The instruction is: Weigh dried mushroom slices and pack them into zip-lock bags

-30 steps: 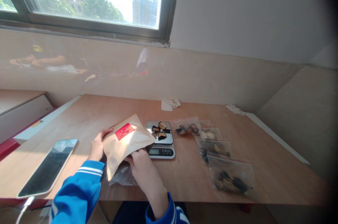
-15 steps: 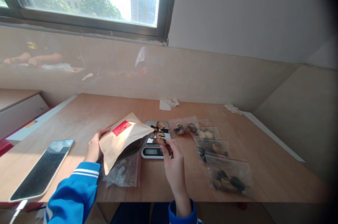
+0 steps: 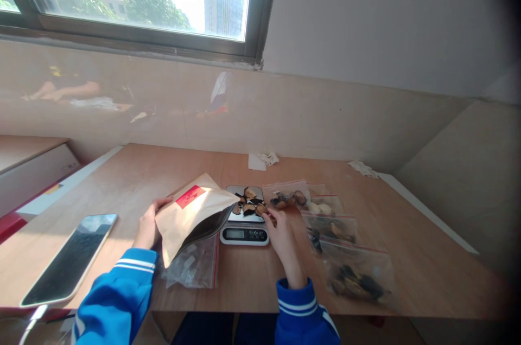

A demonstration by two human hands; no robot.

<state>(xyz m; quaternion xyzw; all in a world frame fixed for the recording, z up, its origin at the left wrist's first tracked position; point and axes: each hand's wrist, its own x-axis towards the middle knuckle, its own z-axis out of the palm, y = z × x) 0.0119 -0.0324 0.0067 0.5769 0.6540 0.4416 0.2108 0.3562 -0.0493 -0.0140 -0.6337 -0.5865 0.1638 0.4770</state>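
Note:
My left hand [image 3: 147,225] grips the back edge of a brown paper pouch [image 3: 191,215] with a red label, holding it tilted with its mouth open toward a small digital kitchen scale [image 3: 246,225]. Several dark dried pieces [image 3: 249,204] lie on the scale's steel platform. At the platform's right edge my right hand [image 3: 283,236] has its fingers pinched on one dark piece. Below the pouch an empty clear zip bag [image 3: 193,266] lies flat on the wooden table [image 3: 134,177].
A row of filled clear zip bags [image 3: 337,236] runs from the scale toward the front right. A smartphone [image 3: 69,258] lies at the front left with a cable. Crumpled paper scraps [image 3: 262,159] sit by the back wall, under a window.
My right hand came out of the pouch with a dark piece and carried it to the scale platform's right edge. The left hand kept hold of the pouch.

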